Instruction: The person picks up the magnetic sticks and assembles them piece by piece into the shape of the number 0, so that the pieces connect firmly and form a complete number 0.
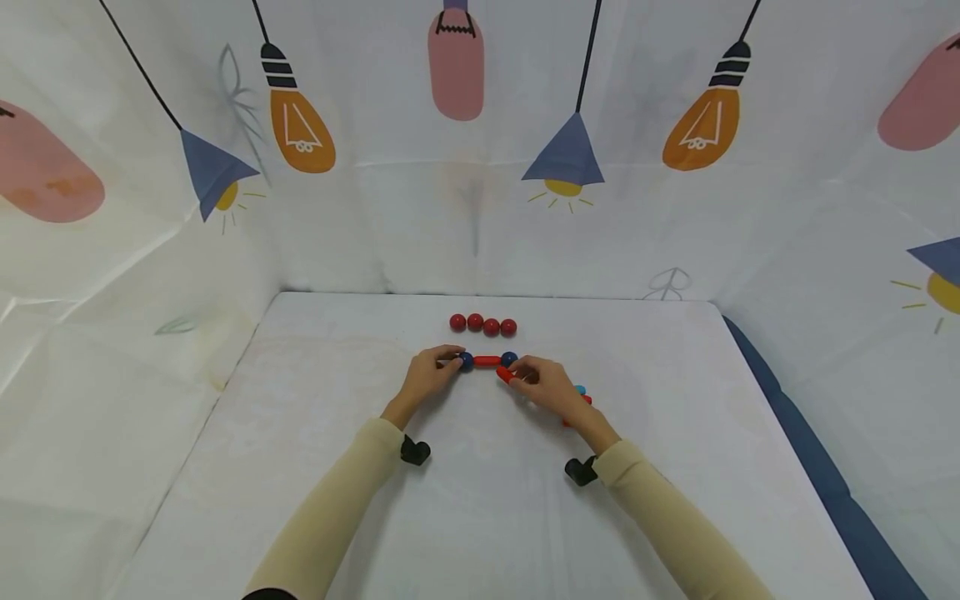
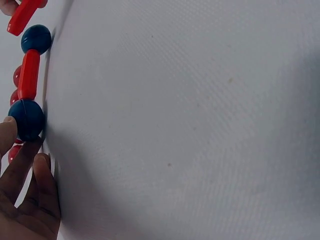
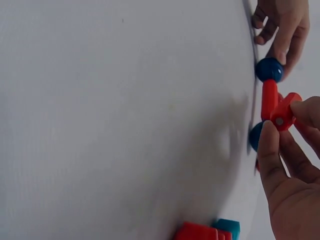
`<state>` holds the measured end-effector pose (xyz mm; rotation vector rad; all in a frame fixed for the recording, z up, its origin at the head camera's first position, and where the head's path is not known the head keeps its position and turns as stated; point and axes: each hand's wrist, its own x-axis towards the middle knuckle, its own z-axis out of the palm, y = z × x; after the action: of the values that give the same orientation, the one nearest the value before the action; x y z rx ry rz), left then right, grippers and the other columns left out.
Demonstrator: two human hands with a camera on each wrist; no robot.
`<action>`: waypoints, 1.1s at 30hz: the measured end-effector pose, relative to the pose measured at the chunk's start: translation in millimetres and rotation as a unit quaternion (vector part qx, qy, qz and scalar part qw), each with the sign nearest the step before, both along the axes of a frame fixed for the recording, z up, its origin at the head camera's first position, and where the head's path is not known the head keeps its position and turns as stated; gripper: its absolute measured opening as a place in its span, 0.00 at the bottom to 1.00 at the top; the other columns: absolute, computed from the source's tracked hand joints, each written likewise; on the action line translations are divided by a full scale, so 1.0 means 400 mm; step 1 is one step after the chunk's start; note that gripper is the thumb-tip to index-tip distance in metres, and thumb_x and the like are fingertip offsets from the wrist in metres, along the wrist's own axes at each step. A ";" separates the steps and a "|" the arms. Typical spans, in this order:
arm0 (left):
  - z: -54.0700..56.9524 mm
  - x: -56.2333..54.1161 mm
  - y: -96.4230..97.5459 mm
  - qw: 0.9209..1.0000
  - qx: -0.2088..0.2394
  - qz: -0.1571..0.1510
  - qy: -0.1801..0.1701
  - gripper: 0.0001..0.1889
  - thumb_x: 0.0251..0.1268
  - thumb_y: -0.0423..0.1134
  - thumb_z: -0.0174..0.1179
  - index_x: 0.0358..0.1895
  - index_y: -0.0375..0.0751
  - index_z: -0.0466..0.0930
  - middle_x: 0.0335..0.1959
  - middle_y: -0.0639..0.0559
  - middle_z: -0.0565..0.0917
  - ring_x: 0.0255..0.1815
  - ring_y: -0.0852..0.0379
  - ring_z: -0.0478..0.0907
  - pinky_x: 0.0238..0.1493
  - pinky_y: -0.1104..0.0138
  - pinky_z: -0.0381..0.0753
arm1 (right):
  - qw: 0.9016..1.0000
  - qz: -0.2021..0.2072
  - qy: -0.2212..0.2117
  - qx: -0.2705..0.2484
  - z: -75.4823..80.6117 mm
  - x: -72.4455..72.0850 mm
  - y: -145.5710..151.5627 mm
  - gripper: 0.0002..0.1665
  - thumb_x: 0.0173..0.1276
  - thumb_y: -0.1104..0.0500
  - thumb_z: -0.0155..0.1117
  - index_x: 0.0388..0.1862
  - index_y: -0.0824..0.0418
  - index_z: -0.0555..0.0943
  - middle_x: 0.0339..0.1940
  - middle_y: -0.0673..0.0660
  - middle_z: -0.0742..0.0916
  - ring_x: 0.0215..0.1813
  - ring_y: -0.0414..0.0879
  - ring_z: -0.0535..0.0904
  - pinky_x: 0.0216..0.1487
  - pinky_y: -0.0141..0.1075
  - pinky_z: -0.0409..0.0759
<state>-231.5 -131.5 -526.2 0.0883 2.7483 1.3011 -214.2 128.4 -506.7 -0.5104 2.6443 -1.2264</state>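
Observation:
On the white table, a red rod (image 1: 487,362) joins two dark blue balls in a row. My left hand (image 1: 429,372) pinches the left blue ball (image 2: 27,120) between thumb and fingers. Beside the right blue ball (image 1: 509,359), my right hand (image 1: 552,388) pinches a second red rod (image 3: 286,112) between thumb and fingertips. That rod is tilted, and a small grey dot shows on its near end in the right wrist view. Whether it touches the right ball cannot be told; my fingers partly hide that ball in the right wrist view.
Several red balls (image 1: 491,327) sit in a line behind the joined pieces. To the right, red pieces (image 3: 197,232) and a light blue piece (image 3: 229,228) lie near my right forearm, which partly covers them in the head view. A patterned white sheet (image 1: 472,225) hangs behind the table.

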 end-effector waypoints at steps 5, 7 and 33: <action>0.004 0.002 0.000 1.000 0.000 -0.003 0.000 0.18 0.77 0.43 0.59 0.66 0.48 0.81 0.62 0.45 0.85 0.58 0.45 0.81 0.63 0.53 0.80 | 1.000 -0.004 -0.011 -0.010 -0.009 0.008 -0.021 0.14 0.72 0.57 0.69 0.54 0.59 0.85 0.44 0.57 0.89 0.44 0.48 0.84 0.49 0.41 0.86; 0.004 0.003 -0.001 1.000 0.001 -0.005 0.003 0.18 0.77 0.43 0.59 0.66 0.47 0.81 0.62 0.45 0.85 0.58 0.45 0.81 0.63 0.53 0.80 | 1.000 -0.006 -0.011 -0.017 -0.012 0.011 -0.029 0.13 0.72 0.58 0.69 0.53 0.59 0.85 0.43 0.57 0.89 0.44 0.48 0.84 0.48 0.40 0.86; 0.007 0.001 -0.004 1.000 -0.002 -0.007 -0.005 0.18 0.78 0.43 0.58 0.66 0.47 0.82 0.64 0.45 0.84 0.60 0.45 0.81 0.65 0.52 0.79 | 1.000 -0.002 -0.005 -0.003 -0.034 0.004 -0.102 0.14 0.72 0.57 0.69 0.54 0.58 0.87 0.44 0.55 0.90 0.44 0.46 0.83 0.50 0.39 0.86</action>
<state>-231.0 -133.1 -523.2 0.1012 2.7368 1.2891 -212.6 87.8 -520.3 -0.4987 2.6358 -1.2354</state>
